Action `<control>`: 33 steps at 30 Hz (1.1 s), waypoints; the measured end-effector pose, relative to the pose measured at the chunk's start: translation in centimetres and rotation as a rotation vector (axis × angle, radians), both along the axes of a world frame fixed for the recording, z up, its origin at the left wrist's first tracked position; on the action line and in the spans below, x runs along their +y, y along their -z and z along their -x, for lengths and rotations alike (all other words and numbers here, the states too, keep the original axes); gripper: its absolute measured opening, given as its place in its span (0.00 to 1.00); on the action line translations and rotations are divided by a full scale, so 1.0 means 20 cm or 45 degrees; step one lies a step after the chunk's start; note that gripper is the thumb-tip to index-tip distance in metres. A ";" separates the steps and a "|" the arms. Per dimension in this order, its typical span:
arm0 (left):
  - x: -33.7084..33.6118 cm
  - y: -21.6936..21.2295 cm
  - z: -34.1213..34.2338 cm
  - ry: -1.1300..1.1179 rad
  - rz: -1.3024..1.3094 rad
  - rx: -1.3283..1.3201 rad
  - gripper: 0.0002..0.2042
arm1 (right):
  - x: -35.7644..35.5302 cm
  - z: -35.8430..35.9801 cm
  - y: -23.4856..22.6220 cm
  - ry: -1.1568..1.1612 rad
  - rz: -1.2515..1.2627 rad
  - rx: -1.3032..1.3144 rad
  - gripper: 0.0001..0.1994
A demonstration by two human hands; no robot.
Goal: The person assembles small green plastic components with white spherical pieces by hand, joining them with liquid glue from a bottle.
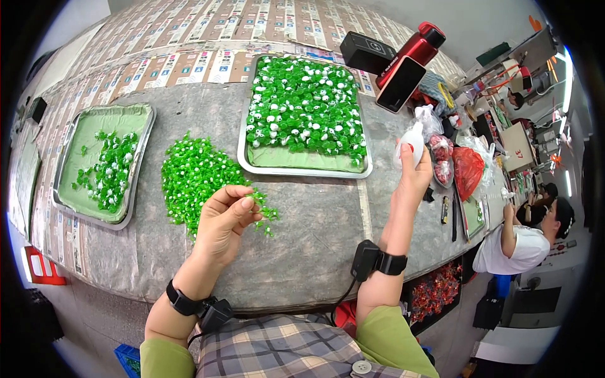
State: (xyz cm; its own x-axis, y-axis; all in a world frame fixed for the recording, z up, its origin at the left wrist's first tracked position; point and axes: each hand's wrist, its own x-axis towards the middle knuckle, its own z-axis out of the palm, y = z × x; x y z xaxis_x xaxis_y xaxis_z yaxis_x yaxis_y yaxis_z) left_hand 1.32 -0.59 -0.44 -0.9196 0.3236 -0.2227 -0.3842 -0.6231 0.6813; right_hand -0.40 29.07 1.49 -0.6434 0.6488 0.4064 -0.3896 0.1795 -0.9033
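Note:
My left hand is raised over the right side of a pile of small green plastic pieces with white spots. Its thumb and fingers are pinched together, and whatever they hold is too small to make out against the loose green bits behind. In my right hand a white squeeze bottle is gripped, nozzle upward. A metal tray beyond the pile is densely filled with green pieces bearing white balls. At the left, a smaller tray lined in pale green carries a loose cluster of similar pieces.
A red bottle, a phone and a black box stand at the back right. Plastic bags, one of them a red bag, lie along the right. A marker is near them. Another person sits farther right.

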 end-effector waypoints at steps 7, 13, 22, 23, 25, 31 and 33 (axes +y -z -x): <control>0.02 -0.01 0.00 0.007 0.028 -0.041 0.06 | 0.43 -0.04 0.35 0.285 -0.216 -0.406 0.16; 0.01 0.00 0.01 -0.005 0.033 -0.048 0.06 | 0.16 -0.08 -0.02 0.991 -1.242 -0.265 0.15; 0.00 -0.01 0.01 -0.001 0.035 -0.037 0.06 | -0.02 0.03 0.07 -0.193 -1.607 -0.885 0.07; 0.00 -0.01 0.01 0.009 0.025 -0.035 0.06 | -0.03 0.04 0.07 -0.181 -1.632 -0.860 0.07; 0.00 -0.01 0.00 0.016 0.017 -0.036 0.06 | -0.05 0.05 0.07 -0.171 -1.662 -0.887 0.07; 0.00 0.00 -0.01 0.086 0.012 0.000 0.06 | -0.26 -0.02 -0.11 -0.372 -1.203 -0.728 0.08; -0.02 0.01 -0.01 0.128 -0.001 0.034 0.07 | -0.44 -0.05 -0.12 -0.712 -0.841 -0.637 0.08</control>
State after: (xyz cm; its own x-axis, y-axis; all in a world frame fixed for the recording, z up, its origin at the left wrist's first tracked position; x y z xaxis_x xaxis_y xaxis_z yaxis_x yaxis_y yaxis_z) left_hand 1.52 -1.01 -0.69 -0.8883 0.4145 -0.1979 -0.4262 -0.5832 0.6915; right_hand 0.61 20.18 3.81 -0.9829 -0.0579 0.1748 -0.1733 0.6118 -0.7718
